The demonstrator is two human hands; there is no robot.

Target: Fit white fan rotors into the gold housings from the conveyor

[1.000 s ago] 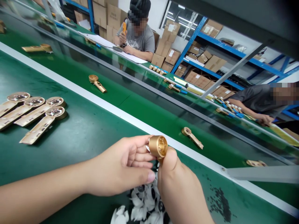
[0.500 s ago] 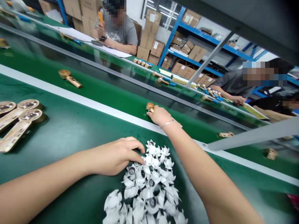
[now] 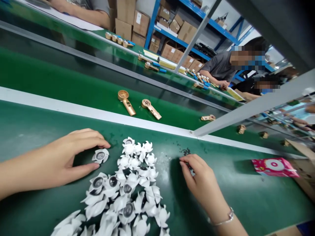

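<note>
A heap of several white fan impellers (image 3: pixel 133 190) lies on the green mat (image 3: pixel 36 124) in front of me. My left hand (image 3: pixel 66 159) rests at the heap's left edge, index finger and thumb curled round a single impeller (image 3: pixel 100 155) set apart from the rest. My right hand (image 3: pixel 200 178) lies to the right of the heap, wearing a thin bracelet. Its fingers are pressed together, the tips at a scatter of tiny dark bits (image 3: pixel 185 151). What they pinch, if anything, is too small to tell. Two gold handle-shaped parts (image 3: pixel 126 102) (image 3: pixel 151 109) lie on the conveyor belt beyond the white strip.
A pink packet (image 3: pixel 274 166) lies at the right of the mat. Another gold part (image 3: pixel 208 117) sits further along the belt (image 3: pixel 49 78). A grey metal bar (image 3: pixel 246 109) slants over the belt. People (image 3: pixel 219 67) work at the far side, before blue shelves of cartons (image 3: pixel 172 49).
My right hand set the gold part on the belt and drew back to the mat beside the dark bits. My left hand dropped to the heap and closed round one impeller.
</note>
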